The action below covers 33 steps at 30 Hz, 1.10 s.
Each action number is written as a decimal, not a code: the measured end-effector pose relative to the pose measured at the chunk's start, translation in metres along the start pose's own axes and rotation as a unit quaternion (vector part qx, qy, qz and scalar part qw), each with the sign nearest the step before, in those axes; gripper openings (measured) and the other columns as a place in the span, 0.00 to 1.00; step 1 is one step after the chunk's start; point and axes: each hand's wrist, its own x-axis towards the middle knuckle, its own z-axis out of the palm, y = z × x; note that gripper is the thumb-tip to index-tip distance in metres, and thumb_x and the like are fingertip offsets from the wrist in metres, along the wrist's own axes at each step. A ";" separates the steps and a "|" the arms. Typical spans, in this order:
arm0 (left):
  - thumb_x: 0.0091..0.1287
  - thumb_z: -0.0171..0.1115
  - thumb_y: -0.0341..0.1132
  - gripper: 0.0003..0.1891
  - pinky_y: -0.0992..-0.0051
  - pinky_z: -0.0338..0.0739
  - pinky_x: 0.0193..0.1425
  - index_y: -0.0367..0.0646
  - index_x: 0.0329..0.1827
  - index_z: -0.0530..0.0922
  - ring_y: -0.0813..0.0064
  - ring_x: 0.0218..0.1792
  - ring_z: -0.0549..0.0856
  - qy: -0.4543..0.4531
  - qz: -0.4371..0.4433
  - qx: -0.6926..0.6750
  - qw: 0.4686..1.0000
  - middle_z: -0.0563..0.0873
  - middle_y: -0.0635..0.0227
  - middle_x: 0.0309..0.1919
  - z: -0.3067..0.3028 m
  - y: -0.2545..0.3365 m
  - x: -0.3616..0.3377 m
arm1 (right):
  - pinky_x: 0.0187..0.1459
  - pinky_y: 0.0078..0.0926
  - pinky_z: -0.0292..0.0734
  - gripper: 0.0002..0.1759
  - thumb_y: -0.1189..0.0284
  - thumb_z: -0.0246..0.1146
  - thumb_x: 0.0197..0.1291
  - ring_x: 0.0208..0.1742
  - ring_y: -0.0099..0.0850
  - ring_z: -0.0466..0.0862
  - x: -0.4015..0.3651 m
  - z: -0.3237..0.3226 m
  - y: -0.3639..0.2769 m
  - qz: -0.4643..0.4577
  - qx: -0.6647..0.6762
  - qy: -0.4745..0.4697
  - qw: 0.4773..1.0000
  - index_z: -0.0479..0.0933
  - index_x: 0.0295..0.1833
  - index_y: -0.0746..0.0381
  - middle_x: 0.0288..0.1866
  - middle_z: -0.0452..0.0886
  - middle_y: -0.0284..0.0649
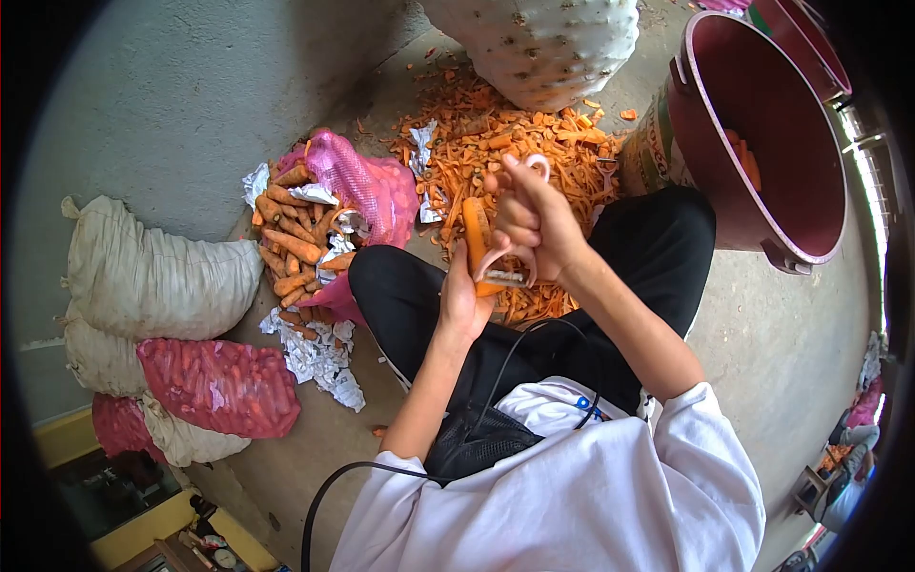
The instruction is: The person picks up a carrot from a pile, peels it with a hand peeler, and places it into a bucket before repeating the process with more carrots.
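A partly peeled orange carrot (474, 227) stands between my two hands, its lower end gripped by my left hand (464, 297). My right hand (537, 217) is closed around the handle of a pale pink peeler (519, 257), with the blade end turned down beside the carrot's lower part. The loop end of the handle shows above my fingers. Beneath and beyond both hands spreads a heap of carrot peelings and cut ends (562, 143) on the floor.
Unpeeled carrots (295, 238) spill from a pink mesh bag (367, 191) among crumpled paper (324, 357). Stuffed white sacks (162, 272) and a full red mesh sack (224, 383) lie at left. A maroon bucket (710, 95) with carrots inside stands right. A white sack (543, 48) stands beyond the peelings.
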 end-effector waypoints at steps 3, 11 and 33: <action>0.74 0.39 0.52 0.18 0.67 0.77 0.39 0.51 0.39 0.73 0.71 0.37 0.81 -0.043 0.024 -0.015 0.999 0.81 0.68 0.36 0.002 0.001 -0.005 | 0.12 0.20 0.58 0.20 0.59 0.59 0.64 0.07 0.16 0.53 0.000 -0.001 0.015 -0.048 -0.045 0.048 0.997 0.68 0.23 0.59 0.08 0.55 0.25; 0.73 0.42 0.51 0.16 0.66 0.77 0.41 0.52 0.33 0.70 0.70 0.37 0.81 -0.033 0.029 -0.028 0.999 0.80 0.70 0.35 0.012 0.003 -0.012 | 0.15 0.24 0.63 0.20 0.63 0.58 0.64 0.06 0.20 0.53 0.000 -0.001 0.021 -0.064 -0.084 0.073 0.992 0.64 0.20 0.56 0.07 0.52 0.26; 0.71 0.49 0.45 0.09 0.71 0.75 0.34 0.54 0.44 0.72 0.70 0.35 0.82 -0.041 -0.002 -0.006 0.999 0.81 0.68 0.37 0.018 -0.004 -0.019 | 0.13 0.22 0.61 0.18 0.65 0.59 0.63 0.07 0.18 0.53 -0.004 -0.006 0.014 -0.041 -0.087 0.084 0.992 0.65 0.23 0.57 0.09 0.55 0.25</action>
